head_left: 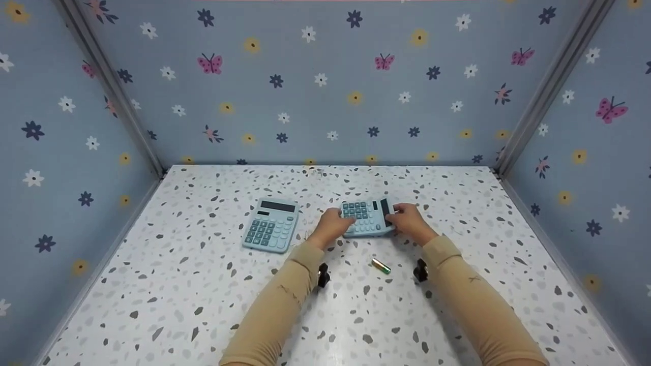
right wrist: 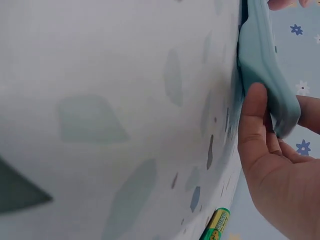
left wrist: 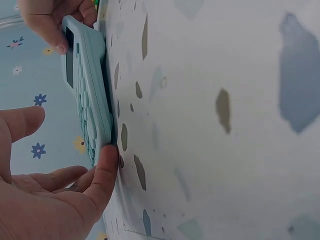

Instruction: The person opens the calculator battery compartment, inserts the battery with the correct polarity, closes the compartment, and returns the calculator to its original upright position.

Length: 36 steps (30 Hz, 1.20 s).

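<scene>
A light blue calculator [head_left: 363, 218] lies turned sideways on the table, its display end toward the right. My right hand [head_left: 409, 222] grips that end, with the thumb on the top face and fingertips curled beneath, as the right wrist view shows. At the opposite end, my left hand [head_left: 333, 226] touches the edge with its fingertips; in the left wrist view the thumb stands apart from the keys. Nearer to me lies a green and gold battery [head_left: 381, 266], whose green end also shows in the right wrist view. The calculator's underside is hidden in the head view.
A second light blue calculator [head_left: 271, 226] lies face up to the left of the hands. Flowered panels enclose the speckled white table [head_left: 178, 305] at the back [head_left: 315, 81] and both sides. A dark wrist device [head_left: 323, 275] hangs below the left sleeve.
</scene>
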### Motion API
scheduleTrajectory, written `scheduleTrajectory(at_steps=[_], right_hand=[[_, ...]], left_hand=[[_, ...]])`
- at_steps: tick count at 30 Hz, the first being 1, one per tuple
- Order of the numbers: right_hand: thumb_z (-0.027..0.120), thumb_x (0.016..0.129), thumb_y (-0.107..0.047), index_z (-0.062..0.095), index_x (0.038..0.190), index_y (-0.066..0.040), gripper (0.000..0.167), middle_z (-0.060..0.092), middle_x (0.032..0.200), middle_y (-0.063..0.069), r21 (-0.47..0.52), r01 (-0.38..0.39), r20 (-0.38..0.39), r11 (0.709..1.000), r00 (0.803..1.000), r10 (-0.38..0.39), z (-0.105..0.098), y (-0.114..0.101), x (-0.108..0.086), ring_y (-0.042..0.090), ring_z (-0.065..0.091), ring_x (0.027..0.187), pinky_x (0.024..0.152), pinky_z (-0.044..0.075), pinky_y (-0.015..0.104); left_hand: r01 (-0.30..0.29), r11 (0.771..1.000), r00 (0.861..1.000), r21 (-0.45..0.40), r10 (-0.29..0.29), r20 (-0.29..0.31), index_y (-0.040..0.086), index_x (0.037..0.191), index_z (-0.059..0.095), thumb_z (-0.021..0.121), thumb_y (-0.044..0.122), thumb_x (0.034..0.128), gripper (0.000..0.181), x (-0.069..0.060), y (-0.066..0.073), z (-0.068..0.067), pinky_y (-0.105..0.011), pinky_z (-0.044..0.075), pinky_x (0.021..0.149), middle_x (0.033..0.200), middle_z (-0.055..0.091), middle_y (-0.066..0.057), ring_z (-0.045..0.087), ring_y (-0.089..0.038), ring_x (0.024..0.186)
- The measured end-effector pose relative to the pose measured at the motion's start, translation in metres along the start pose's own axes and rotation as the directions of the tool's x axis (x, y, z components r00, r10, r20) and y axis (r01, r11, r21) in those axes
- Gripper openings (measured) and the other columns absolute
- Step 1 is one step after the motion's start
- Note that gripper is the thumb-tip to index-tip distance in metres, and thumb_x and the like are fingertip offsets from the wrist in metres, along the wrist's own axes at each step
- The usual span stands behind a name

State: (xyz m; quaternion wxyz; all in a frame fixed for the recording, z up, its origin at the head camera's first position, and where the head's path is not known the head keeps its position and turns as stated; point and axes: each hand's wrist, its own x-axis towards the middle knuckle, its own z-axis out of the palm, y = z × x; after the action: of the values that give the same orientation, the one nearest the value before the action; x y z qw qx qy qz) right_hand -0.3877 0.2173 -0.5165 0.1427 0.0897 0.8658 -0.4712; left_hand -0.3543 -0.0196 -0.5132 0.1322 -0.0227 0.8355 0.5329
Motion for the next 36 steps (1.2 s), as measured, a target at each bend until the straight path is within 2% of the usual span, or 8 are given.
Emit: scheduleTrajectory(at_steps=[7,12,17,22,28,36], right_hand=[[0.06,0.11,-0.016,0.044,0.161,0.003,0.057,0.054,0.159,0.021,0.023,-0.039,-0.013,0.999,0.999,0.04,0.001,-0.005,0.0,0.026,0.061,0.127,0.107,0.057,0.041],[0.06,0.11,-0.014,0.042,0.162,0.004,0.058,0.052,0.159,0.022,0.083,-0.02,-0.026,0.996,0.999,0.023,-0.001,-0.009,-0.003,0.028,0.059,0.134,0.112,0.057,0.042],[0.061,0.109,-0.01,0.045,0.159,0.008,0.056,0.057,0.151,0.025,0.139,0.049,-0.032,0.989,0.998,-0.045,-0.004,-0.013,-0.009,0.027,0.065,0.125,0.104,0.062,0.039],[0.06,0.109,-0.007,0.043,0.16,0.008,0.056,0.059,0.148,0.026,0.168,0.071,-0.021,0.983,0.997,-0.068,-0.007,-0.016,-0.015,0.024,0.066,0.118,0.095,0.065,0.034],[0.06,0.109,-0.008,0.043,0.161,0.008,0.057,0.06,0.145,0.025,0.154,0.083,-0.01,0.985,0.997,-0.082,-0.011,-0.019,-0.021,0.024,0.068,0.117,0.092,0.066,0.031],[0.062,0.107,-0.005,0.048,0.155,0.01,0.052,0.064,0.131,0.022,0.201,0.122,-0.008,0.972,0.992,-0.123,-0.018,-0.02,-0.028,0.02,0.071,0.102,0.084,0.068,0.032]], left_hand=[[0.004,0.999,1.0,-0.038,-0.005,-0.019,-0.011,0.161,0.039,0.062,0.032,0.1074,0.072,0.004,0.002,0.0,-0.048,0.037,0.132,0.166,0.045,-0.027,0.044,-0.038,0.156],[-0.02,0.999,0.999,-0.047,0.017,-0.046,-0.012,0.159,0.042,0.061,0.026,0.1072,0.067,0.005,0.003,-0.003,-0.048,0.043,0.128,0.164,0.049,-0.027,0.051,-0.037,0.15],[-0.001,0.996,0.998,-0.092,-0.006,-0.069,-0.009,0.158,0.046,0.059,0.02,0.1073,0.06,0.006,0.001,-0.01,-0.048,0.047,0.124,0.161,0.053,-0.025,0.056,-0.035,0.146],[0.005,0.983,0.998,-0.182,-0.017,-0.066,-0.007,0.154,0.054,0.059,0.015,0.1065,0.052,0.006,0.001,-0.016,-0.043,0.054,0.116,0.152,0.062,-0.021,0.064,-0.029,0.135],[0.023,0.962,0.999,-0.272,-0.031,-0.024,-0.004,0.148,0.06,0.059,0.012,0.1067,0.045,0.003,0.003,-0.021,-0.038,0.062,0.104,0.139,0.07,-0.017,0.071,-0.023,0.115],[-0.01,0.946,0.998,-0.325,0.031,0.059,-0.004,0.15,0.057,0.058,0.006,0.106,0.046,-0.005,0.005,-0.029,-0.039,0.064,0.1,0.132,0.073,-0.016,0.076,-0.023,0.109]])
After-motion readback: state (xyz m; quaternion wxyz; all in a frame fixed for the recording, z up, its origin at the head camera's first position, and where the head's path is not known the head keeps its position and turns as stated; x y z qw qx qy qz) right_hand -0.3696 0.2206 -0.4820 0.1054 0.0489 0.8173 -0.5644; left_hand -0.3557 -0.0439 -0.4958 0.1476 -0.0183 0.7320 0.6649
